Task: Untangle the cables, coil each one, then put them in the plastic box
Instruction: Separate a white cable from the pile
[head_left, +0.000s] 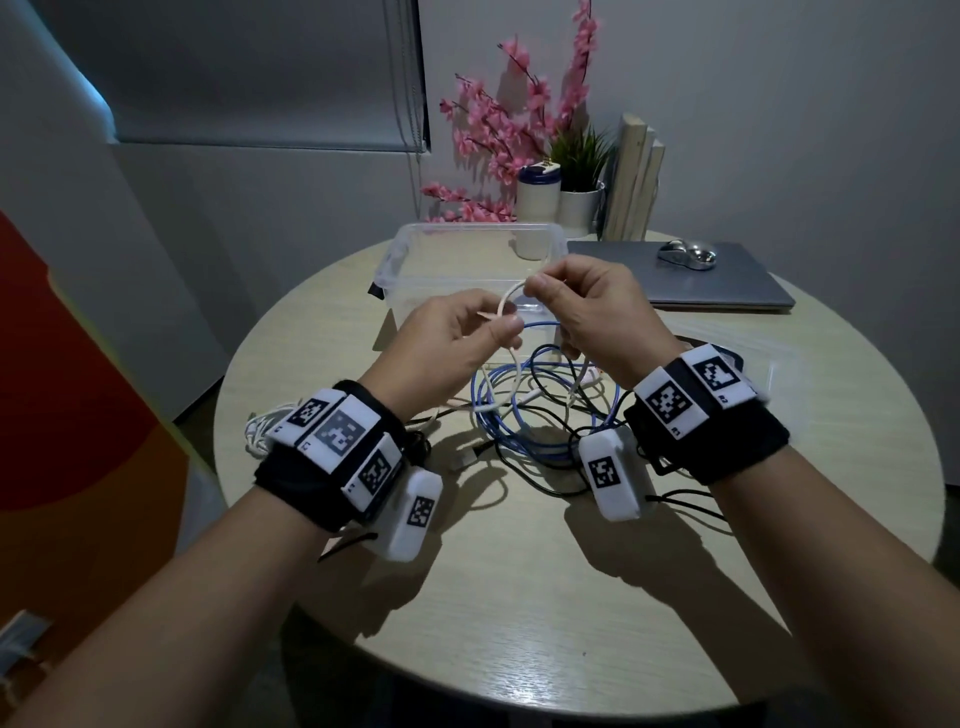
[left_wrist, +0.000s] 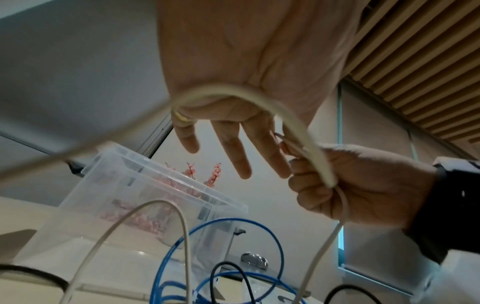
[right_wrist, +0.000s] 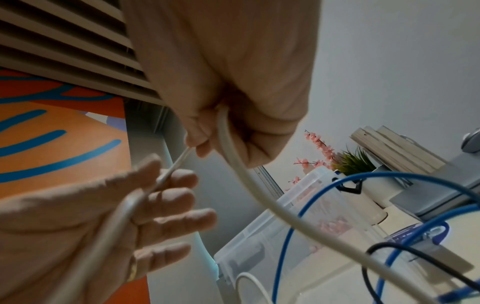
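Round wooden table (head_left: 467, 597) | both hands raised over it | left hand (head_left: 441, 348) and right hand (head_left: 587, 306) pinch white cable (head_left: 506, 301) | blue cable (head_left: 519, 415) and black cable (head_left: 550, 483) tangled below | plastic box (head_left: 415, 260) behind

No legible words or brand names showing anywhere. Black-and-white square code markers (head_left: 339, 432) sitting on white wrist blocks; tiny characters beside them too small to read. Label on white jar (head_left: 546, 166) blurring out.
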